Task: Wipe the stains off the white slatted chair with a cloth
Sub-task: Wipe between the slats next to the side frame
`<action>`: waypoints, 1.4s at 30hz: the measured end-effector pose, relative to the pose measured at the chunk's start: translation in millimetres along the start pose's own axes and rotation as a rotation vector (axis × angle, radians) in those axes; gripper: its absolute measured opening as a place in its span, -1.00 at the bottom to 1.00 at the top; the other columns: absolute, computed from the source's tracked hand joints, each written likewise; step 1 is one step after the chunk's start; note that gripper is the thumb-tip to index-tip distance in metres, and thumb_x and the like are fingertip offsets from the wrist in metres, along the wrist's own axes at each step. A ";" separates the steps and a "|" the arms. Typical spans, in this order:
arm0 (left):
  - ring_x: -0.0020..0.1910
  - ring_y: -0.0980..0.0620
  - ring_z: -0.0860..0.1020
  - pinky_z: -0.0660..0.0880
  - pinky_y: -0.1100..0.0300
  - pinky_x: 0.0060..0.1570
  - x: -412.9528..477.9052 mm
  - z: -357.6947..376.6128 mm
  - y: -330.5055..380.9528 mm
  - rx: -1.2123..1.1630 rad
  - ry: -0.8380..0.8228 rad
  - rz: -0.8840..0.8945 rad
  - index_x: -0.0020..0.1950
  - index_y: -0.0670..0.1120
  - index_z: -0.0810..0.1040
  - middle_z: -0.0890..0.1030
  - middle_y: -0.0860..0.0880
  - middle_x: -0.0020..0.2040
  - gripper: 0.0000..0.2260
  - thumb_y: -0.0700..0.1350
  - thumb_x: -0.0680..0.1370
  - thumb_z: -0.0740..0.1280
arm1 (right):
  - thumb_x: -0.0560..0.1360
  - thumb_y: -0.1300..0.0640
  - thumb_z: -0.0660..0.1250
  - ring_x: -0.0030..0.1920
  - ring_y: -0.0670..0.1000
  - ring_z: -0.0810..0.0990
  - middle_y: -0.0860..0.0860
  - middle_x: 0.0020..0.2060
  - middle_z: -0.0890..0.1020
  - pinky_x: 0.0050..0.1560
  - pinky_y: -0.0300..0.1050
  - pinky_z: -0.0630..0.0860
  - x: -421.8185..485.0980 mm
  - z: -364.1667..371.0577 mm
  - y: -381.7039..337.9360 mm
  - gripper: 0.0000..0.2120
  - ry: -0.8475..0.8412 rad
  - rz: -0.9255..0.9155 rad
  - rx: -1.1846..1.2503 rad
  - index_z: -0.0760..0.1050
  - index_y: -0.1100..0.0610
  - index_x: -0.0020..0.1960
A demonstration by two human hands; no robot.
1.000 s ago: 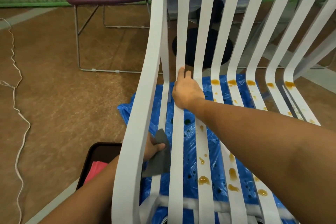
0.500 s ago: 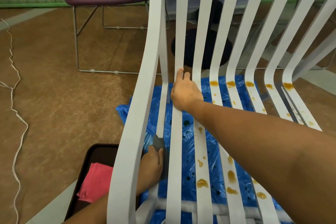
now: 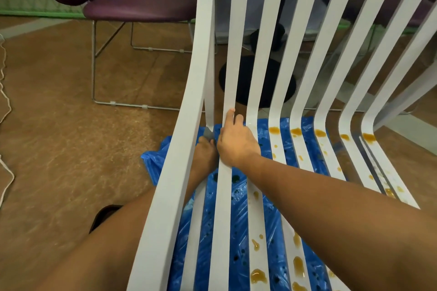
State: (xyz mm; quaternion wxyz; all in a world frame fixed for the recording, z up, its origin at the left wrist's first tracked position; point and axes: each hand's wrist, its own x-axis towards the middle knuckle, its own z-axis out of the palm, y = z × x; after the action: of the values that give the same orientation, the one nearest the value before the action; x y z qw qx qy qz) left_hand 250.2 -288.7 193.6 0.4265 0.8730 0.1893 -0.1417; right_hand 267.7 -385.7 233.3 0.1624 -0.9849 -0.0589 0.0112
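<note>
- The white slatted chair point(image 3: 189, 149) is standing right in front & filling most of the view. Its seat is sitting over a blue plastic sheet point(image 3: 238, 208) on the brown floor.
- The cloth point(image 3: 208, 134) is grey & small. It is peeking out in the gap btw the thick side rail & the first thin slat, near where the seat is bending up into the back.
- L hand point(image 3: 205, 155) is reaching in from under the side rail & pinching the cloth w/ its fingertips. The rail is hiding part of it.
- R hand point(image 3: 236, 143) is lying on the next slat point(image 3: 221, 231), fingers bending round it, one finger pointing up along it. Prob. it is keeping the chair steady.
- The cloth is looking soft, thin & floppy, prob. very light. Bunching it in the fingers should be helping it push flat on a slat.
- The chair is looking hard, smooth & stiff. A slat is a good spot for holding it.
- The stains point(image 3: 258, 276) are brown-yellow shiny blobs, prob. sticky. They are sitting on the slats to the right, from the bend down to the front.
- Around: a purple chair point(image 3: 142, 4) & a black round base point(image 3: 260, 82) are standing behind, a white cord point(image 3: 6, 106) is lying far left, a black tray point(image 3: 104, 214) is showing low left.
- In the way: the gaps are narrow, so a hand is fitting tight. The R arm is crossing over stained slats & may be getting sticky.
</note>
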 end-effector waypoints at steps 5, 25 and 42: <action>0.29 -0.16 0.55 0.51 0.08 0.24 40.5 2.1 8.5 -0.150 -0.006 0.042 0.47 -0.19 0.35 0.52 -0.19 0.35 -0.58 0.01 0.69 0.11 | 0.64 0.02 0.13 0.08 0.20 0.58 0.18 0.28 0.34 0.02 0.01 0.57 1.9 0.4 1.1 -0.35 0.023 -0.013 -0.025 -0.10 0.19 0.59; -0.13 0.07 0.54 0.47 0.12 -0.13 -84.0 9.2 -54.3 -0.004 -0.013 -0.021 0.16 -0.15 0.33 0.47 0.06 -0.18 -0.77 0.00 0.73 0.04 | 0.60 0.12 0.15 0.01 0.17 0.53 0.18 0.31 0.33 -0.02 0.01 0.49 2.8 0.4 4.0 -0.33 -0.016 0.002 0.009 -0.10 0.18 0.59; 0.32 0.12 0.55 0.49 0.32 0.17 -160.0 -13.2 -172.1 -0.402 -0.584 -0.160 0.52 -0.09 0.27 0.56 -0.04 0.38 -0.35 0.01 0.49 0.42 | 0.57 0.14 0.21 0.01 0.18 0.54 0.18 0.30 0.33 -0.04 0.00 0.51 2.2 0.0 2.0 -0.28 -0.032 0.004 0.002 -0.10 0.19 0.59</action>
State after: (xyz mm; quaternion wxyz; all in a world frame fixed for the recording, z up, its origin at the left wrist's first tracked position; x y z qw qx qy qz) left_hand 31.5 -214.6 148.0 0.6135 0.6768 0.1513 -0.3779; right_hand 270.1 -387.3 232.6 0.1623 -0.9846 -0.0595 0.0271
